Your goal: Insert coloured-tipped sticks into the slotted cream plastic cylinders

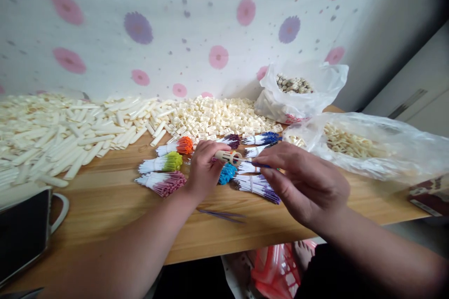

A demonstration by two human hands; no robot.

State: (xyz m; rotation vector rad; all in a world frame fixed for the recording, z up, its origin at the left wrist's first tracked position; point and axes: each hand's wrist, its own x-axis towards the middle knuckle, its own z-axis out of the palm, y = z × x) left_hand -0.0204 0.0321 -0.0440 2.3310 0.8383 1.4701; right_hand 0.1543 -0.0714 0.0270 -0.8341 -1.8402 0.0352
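Observation:
My left hand (204,168) is closed around a short cream slotted pen barrel (228,155), its open round end turned right. Between the thumb and fingers of my right hand (305,182) is a thin pen refill (258,164) with a dark blue end. Its slim tip is at the mouth of the barrel; how deep it reaches, I cannot tell. Around the hands lie bundles of white refills with coloured ends: an orange bundle (175,145), a yellow-green bundle (161,162), a pink bundle (162,182), a bright blue bundle (227,174) and a purple bundle (257,188).
Long cream tubes (87,135) are heaped at left, short slotted pieces (213,117) at the back middle. One plastic bag (326,86) holds small metallic-looking parts, another bag (393,145) pale parts. A tablet-like device (24,229) is at left. Loose dark strips (222,215) lie near the table's front edge.

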